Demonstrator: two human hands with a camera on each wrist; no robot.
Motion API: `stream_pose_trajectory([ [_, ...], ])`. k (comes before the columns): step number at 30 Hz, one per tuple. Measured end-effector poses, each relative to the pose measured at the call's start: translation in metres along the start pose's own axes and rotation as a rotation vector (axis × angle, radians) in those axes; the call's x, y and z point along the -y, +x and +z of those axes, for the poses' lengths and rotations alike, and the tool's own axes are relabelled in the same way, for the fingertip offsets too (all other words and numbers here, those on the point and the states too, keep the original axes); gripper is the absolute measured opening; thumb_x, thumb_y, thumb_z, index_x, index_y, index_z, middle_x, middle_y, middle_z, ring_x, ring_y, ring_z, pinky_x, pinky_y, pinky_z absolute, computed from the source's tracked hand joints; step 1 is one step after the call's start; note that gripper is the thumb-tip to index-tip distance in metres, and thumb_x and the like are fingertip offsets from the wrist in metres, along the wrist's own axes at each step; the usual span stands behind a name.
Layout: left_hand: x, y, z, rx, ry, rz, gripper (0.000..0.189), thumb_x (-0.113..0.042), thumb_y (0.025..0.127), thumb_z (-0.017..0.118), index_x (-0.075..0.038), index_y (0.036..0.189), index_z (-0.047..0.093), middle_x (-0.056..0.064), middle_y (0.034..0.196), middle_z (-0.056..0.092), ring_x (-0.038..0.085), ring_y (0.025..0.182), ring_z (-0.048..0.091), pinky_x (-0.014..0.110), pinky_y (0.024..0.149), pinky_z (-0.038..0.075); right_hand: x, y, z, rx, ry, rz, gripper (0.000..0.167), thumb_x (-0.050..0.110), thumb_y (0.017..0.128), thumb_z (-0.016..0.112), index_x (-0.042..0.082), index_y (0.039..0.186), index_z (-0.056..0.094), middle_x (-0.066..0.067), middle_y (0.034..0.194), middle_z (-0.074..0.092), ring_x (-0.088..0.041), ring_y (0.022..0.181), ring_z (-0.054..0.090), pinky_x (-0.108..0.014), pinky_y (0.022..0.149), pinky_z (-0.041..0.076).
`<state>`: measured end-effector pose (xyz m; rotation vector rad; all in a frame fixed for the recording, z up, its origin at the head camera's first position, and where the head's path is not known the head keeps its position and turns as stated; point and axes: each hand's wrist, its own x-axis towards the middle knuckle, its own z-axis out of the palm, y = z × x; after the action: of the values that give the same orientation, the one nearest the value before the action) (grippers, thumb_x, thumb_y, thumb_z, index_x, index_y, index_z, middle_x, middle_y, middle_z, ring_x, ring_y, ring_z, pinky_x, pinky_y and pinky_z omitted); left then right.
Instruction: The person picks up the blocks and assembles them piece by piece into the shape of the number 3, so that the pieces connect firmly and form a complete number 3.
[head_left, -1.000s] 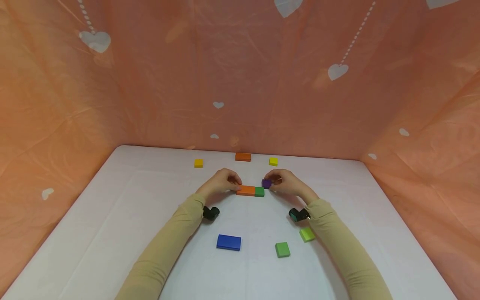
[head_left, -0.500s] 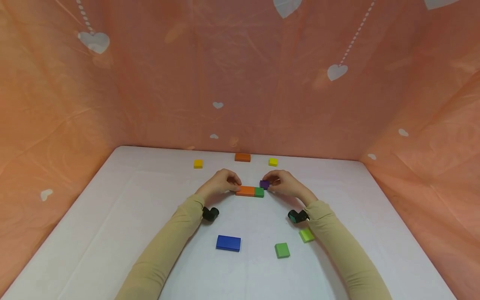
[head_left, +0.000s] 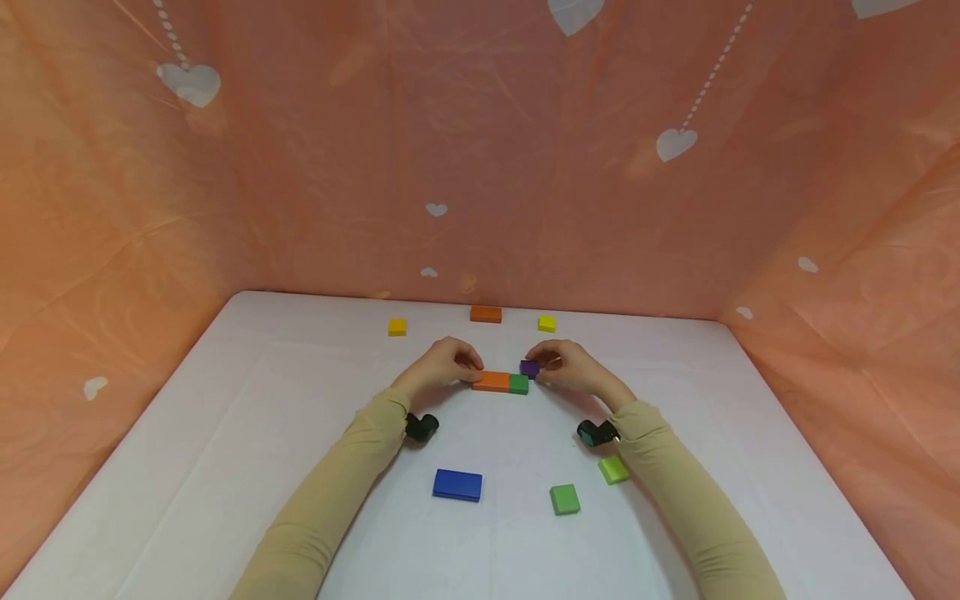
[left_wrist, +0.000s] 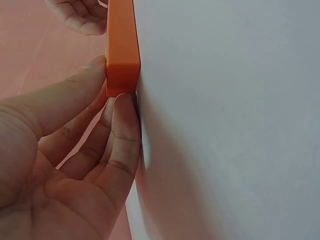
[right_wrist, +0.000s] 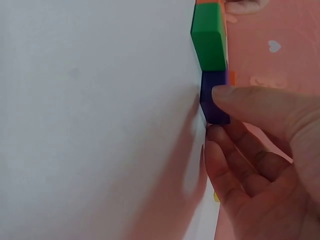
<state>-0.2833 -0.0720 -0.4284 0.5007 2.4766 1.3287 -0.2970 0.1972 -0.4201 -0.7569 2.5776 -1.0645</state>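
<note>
My left hand (head_left: 442, 362) holds the left end of a long orange block (head_left: 492, 382), its thumb on one side and a fingertip at the end face. A green block (head_left: 519, 384) lies end to end with the orange one, on its right. Between thumb and fingers my right hand (head_left: 573, 367) pinches a small purple block (head_left: 529, 368), just behind the green block's right end. In the right wrist view the thumb covers part of the purple block (right_wrist: 215, 107), which appears right up against the green block (right_wrist: 209, 37); actual contact is hard to tell.
Toward the back of the white table (head_left: 300, 375) lie a yellow-orange block (head_left: 397, 327), a darker orange block (head_left: 486, 314) and a yellow block (head_left: 547, 323). Nearer are a blue block (head_left: 457, 485), a green square block (head_left: 565, 500) and a lime block (head_left: 613, 469), beside the right forearm.
My right hand has brought the purple block slightly left and nearer to the green block, then stayed there. The left hand and the orange block have kept their place.
</note>
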Motion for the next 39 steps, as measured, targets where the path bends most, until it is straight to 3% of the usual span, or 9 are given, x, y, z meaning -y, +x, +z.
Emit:
stream_pose_trajectory([
  [12, -0.0039, 0.0012, -0.0017, 0.012, 0.003, 0.036, 0.013, -0.007, 0.084, 0.073, -0.001, 0.095, 0.070, 0.004, 0.087, 0.065, 0.016, 0.079, 0.057, 0.027, 0.074, 0.048, -0.0001, -0.0002, 0.0005, -0.006, -0.007, -0.005, 0.034, 0.004, 0.085, 0.071, 0.003, 0.117, 0.062, -0.009, 0.111, 0.062, -0.024, 0.100, 0.057, -0.038, 0.090, 0.047],
  [39, -0.0004, 0.0044, -0.0014, 0.029, 0.016, 0.001, 0.012, -0.010, 0.085, 0.073, -0.004, 0.095, 0.071, 0.003, 0.088, 0.065, 0.018, 0.082, 0.055, 0.027, 0.076, 0.048, 0.0003, 0.0013, 0.0015, -0.011, -0.007, 0.006, 0.034, 0.002, 0.085, 0.070, 0.003, 0.118, 0.062, -0.009, 0.111, 0.062, -0.025, 0.101, 0.057, -0.038, 0.090, 0.048],
])
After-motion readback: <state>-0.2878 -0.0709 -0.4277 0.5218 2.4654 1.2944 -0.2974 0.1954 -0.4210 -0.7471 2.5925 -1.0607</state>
